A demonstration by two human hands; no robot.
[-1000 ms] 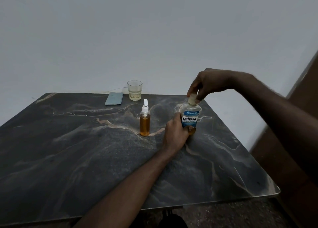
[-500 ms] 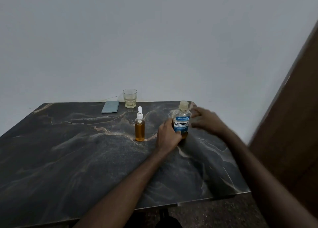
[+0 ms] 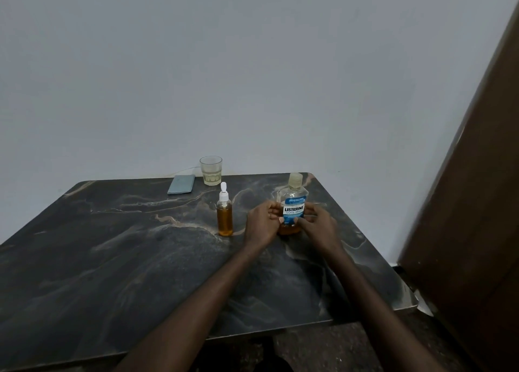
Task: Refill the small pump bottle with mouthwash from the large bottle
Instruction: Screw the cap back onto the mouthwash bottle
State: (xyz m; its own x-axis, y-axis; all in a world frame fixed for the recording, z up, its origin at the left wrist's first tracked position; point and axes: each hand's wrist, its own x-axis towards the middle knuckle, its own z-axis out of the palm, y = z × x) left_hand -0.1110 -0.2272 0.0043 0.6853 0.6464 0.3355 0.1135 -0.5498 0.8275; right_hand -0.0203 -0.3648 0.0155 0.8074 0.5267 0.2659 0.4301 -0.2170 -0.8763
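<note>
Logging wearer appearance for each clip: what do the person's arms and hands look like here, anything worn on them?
Both forearms are bare as far as the frame shows, with no sleeves in view. The left hand and right hand wear no gloves, and no watch, bracelet or ring can be made out. Light fingernails show on the left hand. No markings are visible in this dim picture.

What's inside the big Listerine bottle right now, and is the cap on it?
The Listerine bottle shows amber liquid only near its base; the upper part looks clear. Its cap is on. The left hand and right hand and the label cover the middle, so the exact level is hidden.
</note>
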